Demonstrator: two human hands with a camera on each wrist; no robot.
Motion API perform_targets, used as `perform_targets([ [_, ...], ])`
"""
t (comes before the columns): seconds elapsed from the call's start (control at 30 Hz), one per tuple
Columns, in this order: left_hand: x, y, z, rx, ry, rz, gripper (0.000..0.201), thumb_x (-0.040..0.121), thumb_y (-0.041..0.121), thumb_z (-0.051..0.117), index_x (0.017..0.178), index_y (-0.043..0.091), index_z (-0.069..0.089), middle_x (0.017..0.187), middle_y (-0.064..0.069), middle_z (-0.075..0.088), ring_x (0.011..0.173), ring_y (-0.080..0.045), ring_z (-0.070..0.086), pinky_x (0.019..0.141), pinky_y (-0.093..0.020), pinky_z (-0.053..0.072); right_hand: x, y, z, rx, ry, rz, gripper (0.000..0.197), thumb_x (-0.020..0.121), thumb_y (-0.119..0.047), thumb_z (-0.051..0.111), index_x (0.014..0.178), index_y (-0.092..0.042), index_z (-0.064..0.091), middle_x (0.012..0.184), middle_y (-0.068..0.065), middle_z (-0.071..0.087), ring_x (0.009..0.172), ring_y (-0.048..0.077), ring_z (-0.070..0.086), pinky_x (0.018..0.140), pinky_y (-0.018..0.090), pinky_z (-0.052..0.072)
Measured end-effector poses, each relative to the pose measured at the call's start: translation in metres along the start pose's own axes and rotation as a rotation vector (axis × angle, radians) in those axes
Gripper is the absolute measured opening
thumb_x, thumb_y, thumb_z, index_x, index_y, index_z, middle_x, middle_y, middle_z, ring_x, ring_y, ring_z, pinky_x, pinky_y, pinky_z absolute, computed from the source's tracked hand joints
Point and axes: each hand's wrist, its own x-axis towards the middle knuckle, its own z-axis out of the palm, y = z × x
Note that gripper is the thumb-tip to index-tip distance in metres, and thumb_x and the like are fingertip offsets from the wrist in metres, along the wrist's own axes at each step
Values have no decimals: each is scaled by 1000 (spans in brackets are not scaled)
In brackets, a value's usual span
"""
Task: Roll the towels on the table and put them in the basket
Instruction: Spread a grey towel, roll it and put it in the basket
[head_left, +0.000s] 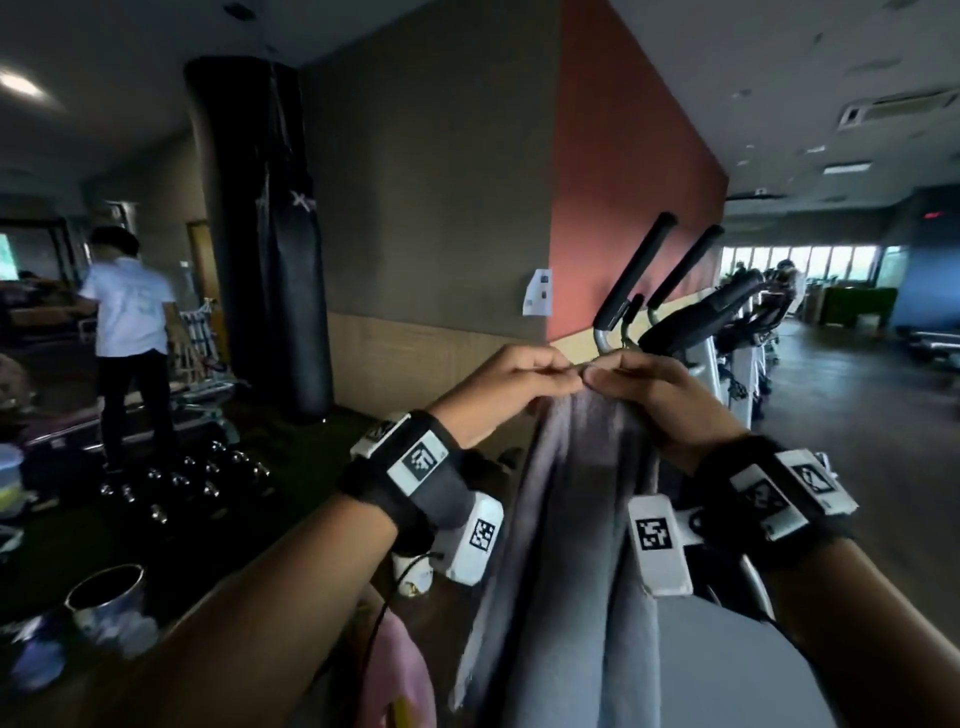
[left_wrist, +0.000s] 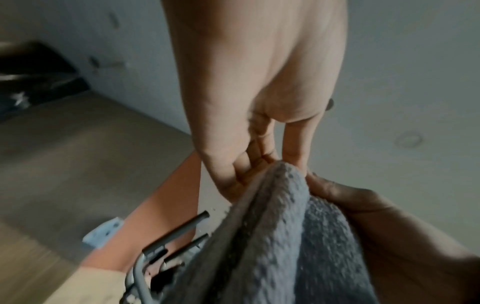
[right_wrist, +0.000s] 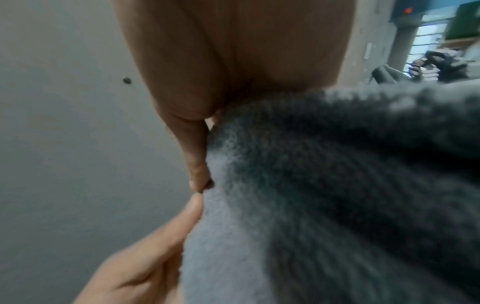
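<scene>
A grey towel (head_left: 566, 519) hangs in long folds from both my hands, held up at chest height in the head view. My left hand (head_left: 524, 376) pinches its top edge, and my right hand (head_left: 631, 382) pinches the same edge right beside it, fingertips almost touching. In the left wrist view the grey towel (left_wrist: 280, 236) rises to a peak at the fingers (left_wrist: 249, 164). The right wrist view is filled by the grey towel (right_wrist: 324, 195), with my thumb (right_wrist: 197, 160) pressed on its edge. A pink towel (head_left: 400, 670) lies low at the bottom. No basket shows.
A black punching bag (head_left: 280, 234) hangs at the left. A person in a white shirt (head_left: 130, 317) stands behind it, near dumbbells (head_left: 176, 483) on the floor. Exercise machines (head_left: 691, 312) line the red wall on the right. A metal cup (head_left: 111, 603) sits at lower left.
</scene>
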Motion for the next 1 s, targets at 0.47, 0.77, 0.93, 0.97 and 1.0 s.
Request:
perform_targets([
  [0.47,-30,-61,29,-332,-49,-346,58,71,29,82,119,3,62,115,-13,67,112,-26,61,103,-37,42,-41,65,11,161,12,163,32,78,-27,70,81,5,64,85,20,58,83,25,51,78,37,39],
  [0.77,-21,-50,21,-38,198,-149,27,93,30,56,101,6,65,96,-4,62,93,-15,55,87,-26,40,-40,80,21,1,216,16,28,91,-18,61,67,-5,55,67,6,46,65,14,41,61,24,35],
  [0.93,-37,-52,35,-318,13,-193,25,96,16,54,106,-3,66,112,-20,64,107,-29,57,103,-41,39,-29,58,25,-173,177,-78,39,93,-20,59,72,12,53,65,8,43,61,13,37,52,23,32],
  [0.97,-37,-49,27,-336,73,-164,20,94,16,56,98,2,70,106,-17,67,102,-28,61,100,-40,43,-37,68,27,-168,163,-46,40,93,-21,60,68,9,52,63,6,42,59,13,35,50,23,30],
  [1.0,-35,-50,20,-354,150,-152,18,93,18,58,88,9,73,95,-12,71,95,-25,64,94,-37,48,-49,79,29,-134,149,-3,40,93,-22,60,64,3,50,60,4,40,56,12,33,49,23,28],
])
